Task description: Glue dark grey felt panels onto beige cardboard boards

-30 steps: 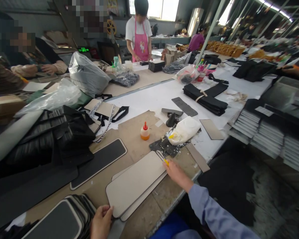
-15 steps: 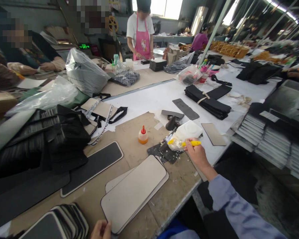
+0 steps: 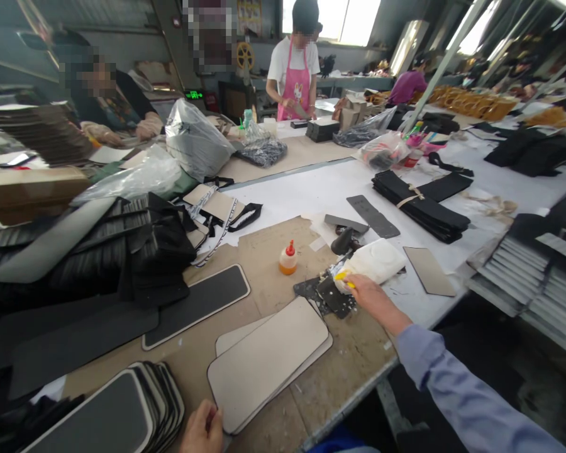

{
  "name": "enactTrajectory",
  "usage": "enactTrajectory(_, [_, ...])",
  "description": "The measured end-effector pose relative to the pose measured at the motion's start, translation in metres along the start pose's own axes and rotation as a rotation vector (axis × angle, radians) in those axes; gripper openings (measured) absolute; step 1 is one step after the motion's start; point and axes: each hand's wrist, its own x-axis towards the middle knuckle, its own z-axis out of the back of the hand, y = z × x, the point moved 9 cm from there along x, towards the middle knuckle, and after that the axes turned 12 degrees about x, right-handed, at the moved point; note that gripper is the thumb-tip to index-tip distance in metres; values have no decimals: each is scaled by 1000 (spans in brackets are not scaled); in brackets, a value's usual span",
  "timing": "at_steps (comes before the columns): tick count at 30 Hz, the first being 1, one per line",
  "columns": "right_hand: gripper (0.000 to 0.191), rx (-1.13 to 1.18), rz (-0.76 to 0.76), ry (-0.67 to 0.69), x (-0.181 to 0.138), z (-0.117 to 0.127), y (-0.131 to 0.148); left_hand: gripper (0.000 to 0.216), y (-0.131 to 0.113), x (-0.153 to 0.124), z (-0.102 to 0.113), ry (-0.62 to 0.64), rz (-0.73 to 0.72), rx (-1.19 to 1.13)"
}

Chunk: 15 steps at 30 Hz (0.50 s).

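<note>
My right hand (image 3: 368,295) is closed round a yellow-handled brush (image 3: 343,277), its tip at the white glue bag (image 3: 376,260) that lies on dark scrap pieces (image 3: 327,294). My left hand (image 3: 202,430) rests at the near corner of a stack of grey rounded boards (image 3: 268,357), fingers curled against the edge. An orange glue bottle (image 3: 288,258) with a red cap stands just beyond the boards.
A black-faced panel (image 3: 199,304) lies left of the boards, and a fanned pile of panels (image 3: 117,412) sits at the near left. Black fabric heaps (image 3: 99,251), plastic bags (image 3: 195,139) and black strip bundles (image 3: 422,206) cover the table. Other people work at the far side.
My right hand left the board's far corner, carried the yellow brush up to the glue bag and now holds it lower against the bag. The view shifted left.
</note>
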Motion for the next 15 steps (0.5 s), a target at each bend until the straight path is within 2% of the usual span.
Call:
enactTrajectory(5, [24,-70,162,108,-8,7,26,22,-8,-5,-1,21,64,-73])
enactTrajectory(8, [22,-60,204,77,-14,18,37,21,-1,-3,-10,53,115,-191])
enactTrajectory(10, [22,-5,205,1,-17,30,37,20,5,-3,-17,87,172,-277])
enactTrajectory(12, [25,62,126,-125,-19,44,24,16,10,-3,-22,118,242,-348])
enactTrajectory(15, [31,119,-162,-323,-26,59,-22,13,12,-4,-23,125,323,-433])
